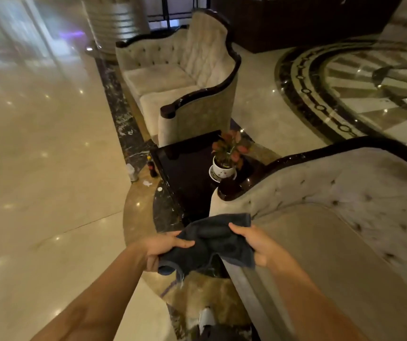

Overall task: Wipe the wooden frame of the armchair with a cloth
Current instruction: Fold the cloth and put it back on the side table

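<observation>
Polished marble floor (37, 148) all around, glossy with light spots. Nearest, dark cloth (218, 241) stretched between both hands: left hand (164, 249) pinching one edge, right hand (255, 243) gripping the other, just in front of the near armchair (332, 217). Dark wooden frame (320, 150) running along that chair's curved top edge, apart from the cloth. Beyond, black side table (187, 168) carrying a potted plant (228, 156). Beside the table, on the floor, small bottle (151, 166). Farthest, tufted sofa (180, 77) with the same dark trim.
</observation>
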Available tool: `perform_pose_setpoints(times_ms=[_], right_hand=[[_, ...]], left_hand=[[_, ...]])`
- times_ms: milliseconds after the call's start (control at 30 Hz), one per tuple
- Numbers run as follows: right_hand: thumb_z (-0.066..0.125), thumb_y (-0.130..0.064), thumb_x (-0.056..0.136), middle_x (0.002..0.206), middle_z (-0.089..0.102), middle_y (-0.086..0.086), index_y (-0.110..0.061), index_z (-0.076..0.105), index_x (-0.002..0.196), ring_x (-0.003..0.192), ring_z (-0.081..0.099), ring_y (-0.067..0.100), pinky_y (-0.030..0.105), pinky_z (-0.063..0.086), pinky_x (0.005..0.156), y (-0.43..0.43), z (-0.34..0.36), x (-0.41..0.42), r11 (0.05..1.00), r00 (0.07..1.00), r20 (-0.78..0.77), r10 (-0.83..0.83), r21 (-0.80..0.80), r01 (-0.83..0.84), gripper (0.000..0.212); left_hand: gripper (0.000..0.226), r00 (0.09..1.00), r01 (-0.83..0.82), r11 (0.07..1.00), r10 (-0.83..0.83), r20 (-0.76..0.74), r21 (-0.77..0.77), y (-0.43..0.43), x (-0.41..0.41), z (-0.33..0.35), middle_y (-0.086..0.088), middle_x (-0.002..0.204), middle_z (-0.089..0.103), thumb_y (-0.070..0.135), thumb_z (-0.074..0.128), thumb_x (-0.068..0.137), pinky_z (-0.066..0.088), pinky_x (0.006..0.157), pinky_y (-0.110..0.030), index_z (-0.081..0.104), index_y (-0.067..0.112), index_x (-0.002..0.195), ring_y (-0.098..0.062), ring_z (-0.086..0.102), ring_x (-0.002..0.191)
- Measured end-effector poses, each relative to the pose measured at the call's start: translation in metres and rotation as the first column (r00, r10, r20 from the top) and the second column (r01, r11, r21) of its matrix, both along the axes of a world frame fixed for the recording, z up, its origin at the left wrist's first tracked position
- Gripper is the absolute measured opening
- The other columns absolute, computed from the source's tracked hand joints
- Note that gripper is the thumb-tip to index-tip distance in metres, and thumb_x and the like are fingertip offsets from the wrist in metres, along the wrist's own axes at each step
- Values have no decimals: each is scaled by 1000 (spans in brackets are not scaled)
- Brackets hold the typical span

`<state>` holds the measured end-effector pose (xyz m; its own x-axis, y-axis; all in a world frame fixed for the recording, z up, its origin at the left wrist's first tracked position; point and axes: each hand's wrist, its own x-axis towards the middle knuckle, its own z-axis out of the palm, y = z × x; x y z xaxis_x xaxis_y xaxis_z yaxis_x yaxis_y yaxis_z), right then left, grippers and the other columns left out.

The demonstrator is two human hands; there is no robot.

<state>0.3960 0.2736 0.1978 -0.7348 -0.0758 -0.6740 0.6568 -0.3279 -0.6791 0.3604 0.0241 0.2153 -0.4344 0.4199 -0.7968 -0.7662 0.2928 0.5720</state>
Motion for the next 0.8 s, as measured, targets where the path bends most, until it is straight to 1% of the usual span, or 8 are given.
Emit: perform_pose_setpoints(times_ms=[167, 233, 300, 433, 500, 600, 700, 800], right_hand=[[59, -57, 91, 131, 57, 20, -7, 61, 129, 120, 55, 34, 47, 41, 107, 8, -2, -73, 862, 978, 134, -159, -464, 204, 63], [59, -59, 83, 118, 63, 20, -12, 67, 118, 106, 61, 37, 52, 50, 93, -8, -9, -89, 824, 961, 157, -228, -494, 277, 59], [50, -66, 87, 125, 64, 26, -9, 65, 125, 111, 63, 47, 63, 51, 90, -30, -23, -98, 831, 976, 176, -129, -517, 204, 71], [54, -59, 92, 149, 46, 26, -7, 49, 144, 135, 46, 45, 58, 37, 111, -61, -35, -139, 803, 981, 194, -21, -580, 133, 74], [66, -29, 88, 148, 49, 22, -7, 46, 143, 132, 51, 41, 57, 37, 113, -75, -43, -180, 922, 986, 159, -54, -370, 110, 62], [70, 11, 80, 141, 53, 17, -11, 43, 146, 124, 57, 37, 52, 48, 105, -91, -65, -228, 997, 997, 49, -57, 49, 54, 74], [75, 10, 78, 109, 71, 14, -6, 67, 117, 100, 68, 29, 27, 57, 71, -114, -72, -254, 926, 993, 28, 115, 359, -118, 43], [79, -2, 80, 91, 71, 8, -5, 73, 95, 92, 66, 24, 21, 51, 69, -139, -85, -267, 758, 980, -23, 197, 637, -138, 17]], left_hand=[[25, 996, -55, 995, 50, 68, 79, -18, -56, 23, -14, 93, 78, 33, 80, 75, 60, 57, -32, 81, 11, 87, -27, 76, 80], [29, 984, -164, 981, 156, 83, 101, -17, -76, 25, -14, 90, 78, 31, 82, 71, 59, 53, -33, 79, 10, 92, -28, 76, 76], [30, 968, -246, 958, 233, 98, 150, -13, -97, 20, -15, 92, 78, 25, 75, 82, 60, 54, -35, 70, 13, 108, -31, 76, 79], [29, 956, -283, 947, 291, -38, 154, -18, -142, -9, -14, 104, 76, 11, 66, 88, 61, 68, -37, 67, 18, 116, -31, 74, 94], [25, 946, -273, 959, 282, -159, 74, -34, -176, -31, -10, 103, 77, 4, 66, 87, 62, 77, -37, 72, 16, 108, -26, 74, 93], [27, 845, -177, 984, 165, -509, 24, -65, -223, -63, 13, 85, 78, -2, 68, 83, 58, 73, -18, 77, 22, 86, -10, 72, 81], [29, 625, -42, 995, -45, -779, -91, -92, -260, -100, 12, 116, 68, 0, 76, 77, 50, 93, -25, 78, 25, 91, -9, 62, 108], [26, 430, 2, 935, -321, -844, -355, -115, -295, -130, 8, 152, 40, 12, 76, 78, 25, 110, -31, 80, 33, 93, -14, 30, 135]])
